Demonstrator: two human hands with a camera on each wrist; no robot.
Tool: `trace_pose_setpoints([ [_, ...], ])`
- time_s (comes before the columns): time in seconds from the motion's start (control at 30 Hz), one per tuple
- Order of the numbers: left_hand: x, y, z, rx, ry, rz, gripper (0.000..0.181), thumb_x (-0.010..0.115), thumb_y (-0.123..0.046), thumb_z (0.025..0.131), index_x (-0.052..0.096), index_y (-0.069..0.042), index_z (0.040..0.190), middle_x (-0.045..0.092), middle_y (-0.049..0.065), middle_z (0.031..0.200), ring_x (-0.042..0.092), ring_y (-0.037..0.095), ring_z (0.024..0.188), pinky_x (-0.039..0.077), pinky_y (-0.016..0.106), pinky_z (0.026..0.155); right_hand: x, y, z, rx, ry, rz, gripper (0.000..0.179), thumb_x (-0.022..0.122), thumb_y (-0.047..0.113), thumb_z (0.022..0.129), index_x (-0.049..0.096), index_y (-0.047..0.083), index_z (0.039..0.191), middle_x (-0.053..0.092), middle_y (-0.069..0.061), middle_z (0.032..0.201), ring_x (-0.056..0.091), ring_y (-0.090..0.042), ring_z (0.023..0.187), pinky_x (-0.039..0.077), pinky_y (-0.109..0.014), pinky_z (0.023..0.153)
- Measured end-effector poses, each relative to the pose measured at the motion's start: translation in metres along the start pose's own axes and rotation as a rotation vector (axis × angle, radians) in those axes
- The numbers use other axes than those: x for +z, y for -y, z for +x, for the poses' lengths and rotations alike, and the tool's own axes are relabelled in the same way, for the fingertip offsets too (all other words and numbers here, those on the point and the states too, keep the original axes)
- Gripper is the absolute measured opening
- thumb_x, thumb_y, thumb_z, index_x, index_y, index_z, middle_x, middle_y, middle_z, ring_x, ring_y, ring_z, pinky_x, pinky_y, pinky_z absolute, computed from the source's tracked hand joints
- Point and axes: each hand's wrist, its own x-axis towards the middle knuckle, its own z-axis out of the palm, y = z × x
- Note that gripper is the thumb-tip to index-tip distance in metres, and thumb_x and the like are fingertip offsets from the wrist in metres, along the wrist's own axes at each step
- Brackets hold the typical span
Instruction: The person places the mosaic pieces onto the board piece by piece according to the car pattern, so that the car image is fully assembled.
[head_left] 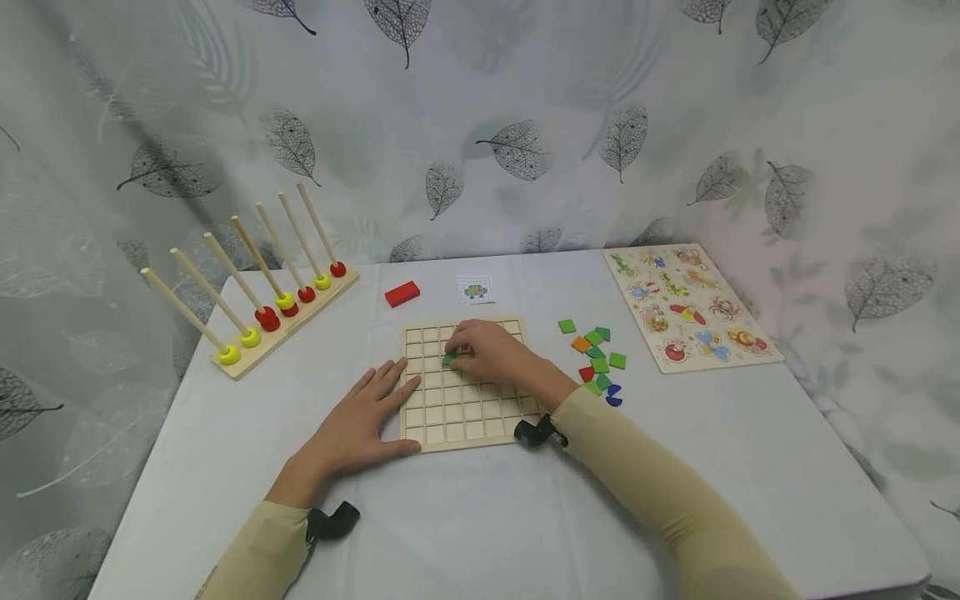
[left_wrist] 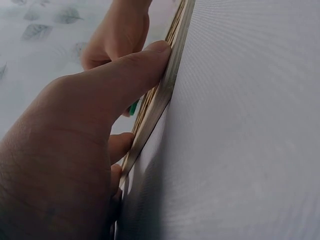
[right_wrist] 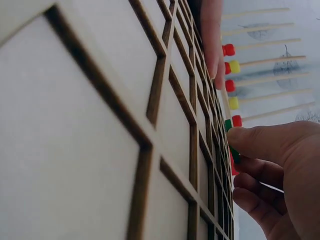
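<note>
A wooden grid board [head_left: 453, 414] with rows of shallow square cells lies on the white table. My right hand [head_left: 491, 354] is over its upper middle, pinching a small green tile [head_left: 448, 359] between thumb and fingers. In the right wrist view the green tile [right_wrist: 234, 155] is held on edge close to the grid. My left hand [head_left: 358, 429] rests at the board's left side, fingers extended over the rim and thumb at the lower left corner. The left wrist view shows that thumb [left_wrist: 145, 62] lying along the board's edge.
Several loose green, orange, red and blue tiles [head_left: 600, 365] lie right of the board. Behind it are a picture card [head_left: 476, 290] and a red block [head_left: 402, 293]. A peg stand with red and yellow beads [head_left: 267, 318] stands left; an insect puzzle board [head_left: 688, 313] lies right.
</note>
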Motion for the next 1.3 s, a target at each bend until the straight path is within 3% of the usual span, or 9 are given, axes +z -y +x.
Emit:
trace_pose_setpoints([
  [0.2,-0.0002,0.0001,0.0004,-0.007,0.008,0.001,0.105,0.068,-0.078,0.089,0.038,-0.018,0.171,0.018,0.011,0.180,0.015,0.032,0.166,0.012,0.050,0.133,-0.0003,-0.0008,0.0005,-0.007,0.017,0.000,0.015,0.081,0.022,0.102,0.084,0.015,0.114,0.073,0.003,0.113,0.065,-0.012,0.100,0.055,-0.030,0.090],
  [0.77,-0.0010,0.0002,-0.0004,-0.007,0.005,-0.019,0.104,0.068,-0.076,0.091,0.038,-0.018,0.171,0.018,0.010,0.180,0.015,0.032,0.166,0.013,0.050,0.133,0.0011,-0.0050,0.0022,-0.036,0.030,-0.024,0.018,0.080,0.023,0.102,0.084,0.016,0.118,0.072,0.005,0.110,0.063,-0.009,0.095,0.054,-0.028,0.085],
  [1.3,0.0007,0.0005,-0.0003,-0.002,0.002,-0.013,0.104,0.067,-0.077,0.090,0.038,-0.019,0.171,0.018,0.010,0.180,0.015,0.032,0.165,0.014,0.051,0.133,-0.0016,-0.0027,-0.0015,-0.004,0.043,0.004,0.018,0.080,0.022,0.102,0.083,0.015,0.118,0.074,0.004,0.112,0.065,-0.012,0.100,0.055,-0.030,0.090],
])
